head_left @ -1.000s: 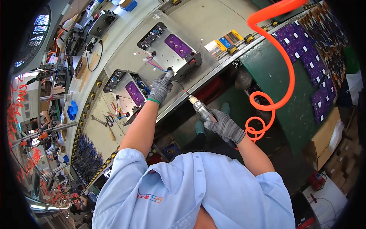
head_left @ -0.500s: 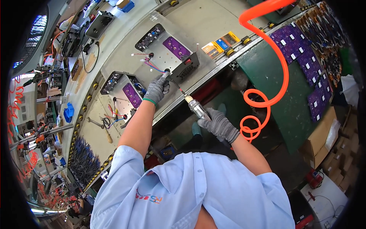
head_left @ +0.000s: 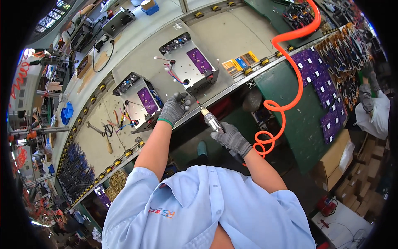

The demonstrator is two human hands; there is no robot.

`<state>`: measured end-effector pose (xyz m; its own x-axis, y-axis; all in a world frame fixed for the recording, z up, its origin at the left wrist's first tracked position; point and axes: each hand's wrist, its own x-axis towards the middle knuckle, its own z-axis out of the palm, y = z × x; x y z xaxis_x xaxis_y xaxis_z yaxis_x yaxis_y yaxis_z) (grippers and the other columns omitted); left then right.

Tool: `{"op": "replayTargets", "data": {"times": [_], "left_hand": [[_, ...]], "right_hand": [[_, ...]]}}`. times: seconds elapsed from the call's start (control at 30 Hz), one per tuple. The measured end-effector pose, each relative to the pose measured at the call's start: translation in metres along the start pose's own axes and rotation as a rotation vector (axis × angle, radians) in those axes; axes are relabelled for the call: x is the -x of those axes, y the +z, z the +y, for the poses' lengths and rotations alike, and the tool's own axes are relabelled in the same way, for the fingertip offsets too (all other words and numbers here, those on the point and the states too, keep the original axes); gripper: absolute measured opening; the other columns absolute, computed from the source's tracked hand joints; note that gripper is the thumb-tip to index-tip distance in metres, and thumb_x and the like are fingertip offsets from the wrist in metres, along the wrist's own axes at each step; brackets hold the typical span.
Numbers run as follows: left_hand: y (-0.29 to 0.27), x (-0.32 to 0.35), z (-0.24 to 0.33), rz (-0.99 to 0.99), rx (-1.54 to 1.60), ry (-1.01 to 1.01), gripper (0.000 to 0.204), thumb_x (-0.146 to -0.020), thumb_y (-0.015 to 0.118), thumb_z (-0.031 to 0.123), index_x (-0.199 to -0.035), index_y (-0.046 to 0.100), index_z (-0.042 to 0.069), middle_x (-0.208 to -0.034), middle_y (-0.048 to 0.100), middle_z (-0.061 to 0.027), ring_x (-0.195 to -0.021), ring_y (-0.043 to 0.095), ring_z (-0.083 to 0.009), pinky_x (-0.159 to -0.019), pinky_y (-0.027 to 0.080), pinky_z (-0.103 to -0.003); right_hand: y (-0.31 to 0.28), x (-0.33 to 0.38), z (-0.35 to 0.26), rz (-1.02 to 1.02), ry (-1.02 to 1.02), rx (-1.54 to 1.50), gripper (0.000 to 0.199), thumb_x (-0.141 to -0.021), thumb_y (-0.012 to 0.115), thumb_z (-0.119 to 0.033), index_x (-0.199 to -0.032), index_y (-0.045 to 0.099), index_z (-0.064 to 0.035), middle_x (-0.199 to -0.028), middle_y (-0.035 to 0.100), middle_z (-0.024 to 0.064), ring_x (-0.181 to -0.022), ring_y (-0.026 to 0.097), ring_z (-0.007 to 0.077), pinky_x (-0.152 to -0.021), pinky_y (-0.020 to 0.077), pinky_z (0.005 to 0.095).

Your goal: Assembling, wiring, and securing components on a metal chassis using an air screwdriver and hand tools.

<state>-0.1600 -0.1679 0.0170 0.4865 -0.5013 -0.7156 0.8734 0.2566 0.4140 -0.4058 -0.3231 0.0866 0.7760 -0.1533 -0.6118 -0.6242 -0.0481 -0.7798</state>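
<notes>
My right hand (head_left: 234,140), in a grey knit glove, is wrapped round a silver air screwdriver (head_left: 212,122). Its bit points up and left, toward the gloved fingers of my left hand (head_left: 173,110). Those fingers are curled together at the bench edge; anything small between them is hidden. Just beyond stands an open metal chassis (head_left: 185,66) with a purple circuit board (head_left: 199,60), a black end panel and loose red and blue wires (head_left: 177,78). Left of my left hand sits a second similar chassis (head_left: 136,108), tilted the same way.
Pliers, scissors and a wooden-handled tool (head_left: 109,145) lie left, near a heap of dark cables (head_left: 76,171). A bit set (head_left: 240,62) lies on the right. An orange coiled hose (head_left: 299,74) hangs over a green table (head_left: 282,103) with purple boards. Another person's gloved arm (head_left: 365,93) shows far right.
My left hand has drawn back from the nearer corner of the farther chassis, toward me. The screwdriver stays in my right hand. The view has shifted, and another person's arm appears at right.
</notes>
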Motion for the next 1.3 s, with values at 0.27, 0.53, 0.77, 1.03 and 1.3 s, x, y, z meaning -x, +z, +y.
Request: {"op": "replayTargets", "data": {"times": [0.27,0.53,0.77,1.03,1.3], "left_hand": [[0.001,0.052,0.001,-0.219,-0.265,0.088,0.027,-0.098,0.053,0.009,-0.122,0.057,-0.002,-0.096,0.067,-0.0129,-0.069,0.063,-0.0159,-0.049,0.047,-0.025],[0.01,0.08,0.007,-0.301,-0.431,0.015,0.032,-0.1,0.058,0.02,-0.123,0.058,-0.002,-0.089,0.064,-0.0072,-0.064,0.059,-0.0123,-0.045,0.043,-0.022],[0.024,0.099,0.015,-0.277,-0.185,0.005,0.026,-0.099,0.06,0.026,-0.108,0.061,0.002,-0.078,0.064,-0.0033,-0.057,0.058,-0.0112,-0.038,0.038,-0.021],[0.035,0.111,0.019,-0.296,-0.455,0.13,0.033,-0.1,0.058,0.034,-0.099,0.062,0.001,-0.075,0.059,-0.0039,-0.048,0.05,-0.0104,-0.037,0.035,-0.021],[0.073,0.123,0.027,-0.275,-0.886,0.296,0.031,-0.101,0.055,0.03,-0.097,0.065,0.0,-0.071,0.059,-0.0021,-0.051,0.051,-0.0073,-0.044,0.039,-0.021]], "right_hand": [[0.002,0.067,-0.001,-0.003,-0.164,0.074,0.042,-0.082,0.074,-0.036,-0.105,0.061,-0.0031,-0.085,0.062,0.0107,-0.077,0.058,0.0199,-0.073,0.0494,0.0359],[0.014,0.099,-0.017,0.094,-0.243,0.041,0.044,-0.083,0.073,-0.039,-0.105,0.062,-0.003,-0.084,0.063,0.0118,-0.076,0.059,0.0221,-0.074,0.0497,0.0361],[0.019,0.102,-0.027,0.118,-0.319,0.08,0.046,-0.083,0.072,-0.038,-0.11,0.062,-0.0024,-0.092,0.066,0.0155,-0.083,0.063,0.0273,-0.08,0.0507,0.0372],[0.011,0.091,-0.024,0.048,-0.307,0.108,0.049,-0.081,0.074,-0.04,-0.11,0.061,-0.0023,-0.091,0.062,0.0108,-0.084,0.06,0.0211,-0.079,0.0496,0.0364],[-0.013,0.092,-0.022,-0.085,-0.131,-0.084,0.051,-0.079,0.074,-0.04,-0.111,0.06,-0.0036,-0.083,0.062,0.0073,-0.071,0.06,0.0181,-0.067,0.0497,0.0325]]}}
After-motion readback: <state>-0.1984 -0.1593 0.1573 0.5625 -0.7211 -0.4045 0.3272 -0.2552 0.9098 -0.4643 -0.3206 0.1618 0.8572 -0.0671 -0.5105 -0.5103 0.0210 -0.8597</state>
